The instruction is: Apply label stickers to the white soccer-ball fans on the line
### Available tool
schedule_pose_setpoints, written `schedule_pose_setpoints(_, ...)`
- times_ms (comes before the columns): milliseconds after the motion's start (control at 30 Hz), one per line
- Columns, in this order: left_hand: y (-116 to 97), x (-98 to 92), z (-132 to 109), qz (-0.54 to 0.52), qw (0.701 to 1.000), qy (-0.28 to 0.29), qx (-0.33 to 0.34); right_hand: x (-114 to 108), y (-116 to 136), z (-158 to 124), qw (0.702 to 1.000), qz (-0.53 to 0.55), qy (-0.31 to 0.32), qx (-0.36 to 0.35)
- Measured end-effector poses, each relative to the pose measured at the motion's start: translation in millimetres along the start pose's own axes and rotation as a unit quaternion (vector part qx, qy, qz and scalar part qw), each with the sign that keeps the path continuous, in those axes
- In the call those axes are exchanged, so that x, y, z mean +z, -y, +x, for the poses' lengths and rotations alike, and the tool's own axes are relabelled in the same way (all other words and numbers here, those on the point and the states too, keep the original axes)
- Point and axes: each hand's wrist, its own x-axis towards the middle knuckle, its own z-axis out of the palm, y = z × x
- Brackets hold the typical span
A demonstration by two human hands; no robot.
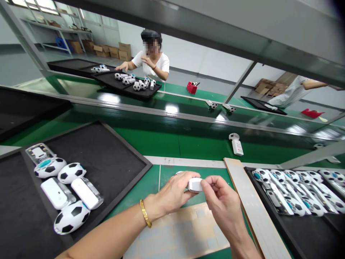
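My left hand (171,194) is wrapped round a white plastic device (195,185), holding it over the bench with its pale end face towards me. Most of the device is hidden by my fingers. At that end, my right hand (225,205) pinches the edge between thumb and curled fingers; whether a small piece sits in the pinch cannot be seen. Below both hands lies a tan board (185,230) with grey patches. Left of me, a black tray (113,158) holds several football-patterned devices (71,172) with white bodies and clear covers.
Another black tray (309,230) on the right holds rows of similar devices (292,176). A long strip board (253,205) lies beside it. One device (237,144) rests on the green conveyor belt (161,138). Across the line sits a co-worker (155,61); another person's sleeve (292,90) shows at right.
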Motion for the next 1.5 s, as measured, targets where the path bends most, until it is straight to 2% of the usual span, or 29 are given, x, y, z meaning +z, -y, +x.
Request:
schedule_pose_setpoints(367,1,-0.2,0,0.000,1.000,0.002,0.000,1,0,0,1.000,-0.017,-0.002,0.002)
schedule_pose_setpoints(500,2,0.2,0,0.000,1.000,-0.001,0.003,3,1,-1,0.999,-0.043,-0.017,-0.021)
schedule_pose_setpoints(733,4,-0.1,-1,0.005,1.000,-0.008,0.019,0,-10,0,0.994,-0.095,-0.005,-0.057)
schedule_pose_setpoints(833,4,1.1,-1,-0.002,1.000,-0.009,0.016,3,-15,6,0.999,-0.015,-0.014,-0.044)
schedule_pose_setpoints(933,12,1.8,13,0.010,0.998,-0.009,0.065,0,-31,13,0.995,0.099,-0.018,0.000)
schedule_pose_setpoints(1000,28,-0.8,32,0.046,0.994,-0.029,0.093,-8,-48,11,0.994,0.095,-0.040,0.025)
schedule_pose_setpoints(1067,52,-7.6,57,0.124,0.989,-0.043,0.064,-20,-67,1,0.996,0.046,-0.062,0.045)
schedule_pose_setpoints(1133,80,-18.7,81,0.224,0.974,-0.014,-0.014,-32,-83,-18,0.996,-0.020,-0.068,0.058)
schedule_pose_setpoints(1200,103,-31.8,99,0.262,0.963,0.015,-0.068,-40,-95,-40,0.993,-0.090,-0.059,0.053)
schedule_pose_setpoints(1267,115,-45.1,106,0.268,0.957,0.044,-0.103,-41,-100,-61,0.988,-0.148,-0.035,0.030)
schedule_pose_setpoints(1333,111,-58.8,101,0.268,0.952,0.089,-0.119,-35,-102,-75,0.982,-0.188,-0.002,-0.002)
schedule_pose_setpoints(1400,94,-76.1,84,0.264,0.946,0.152,-0.113,-25,-102,-82,0.975,-0.217,0.029,-0.033)
schedule_pose_setpoints(1500,67,-115.1,31,0.258,0.925,0.262,-0.095,-8,-102,-83,0.964,-0.254,0.055,-0.063)
